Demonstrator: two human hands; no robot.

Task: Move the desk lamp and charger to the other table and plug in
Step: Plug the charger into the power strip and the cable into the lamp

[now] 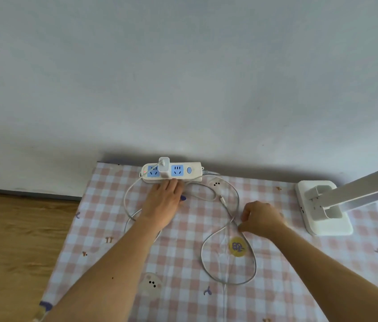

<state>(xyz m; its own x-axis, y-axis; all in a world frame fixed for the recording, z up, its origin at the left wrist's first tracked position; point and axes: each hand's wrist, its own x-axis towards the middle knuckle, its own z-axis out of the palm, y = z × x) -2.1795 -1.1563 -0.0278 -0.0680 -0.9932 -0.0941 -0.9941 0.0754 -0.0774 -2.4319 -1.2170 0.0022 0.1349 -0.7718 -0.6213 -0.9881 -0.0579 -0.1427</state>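
A white power strip (192, 169) with blue sockets lies at the table's far edge by the wall. A white charger (164, 167) is plugged into its middle. My left hand (163, 201) rests flat with its fingertips on the strip's front edge. The charger's white cable (227, 228) loops over the cloth. My right hand (261, 218) pinches that cable where the loop crosses. The white desk lamp (325, 209) stands at the right, its arm reaching out of frame.
A pink and white checked cloth (183, 263) covers the table. The grey wall (183, 77) rises right behind the strip. Wooden floor (16, 240) shows at the left. A white plug (217, 183) with its cord lies just right of the strip.
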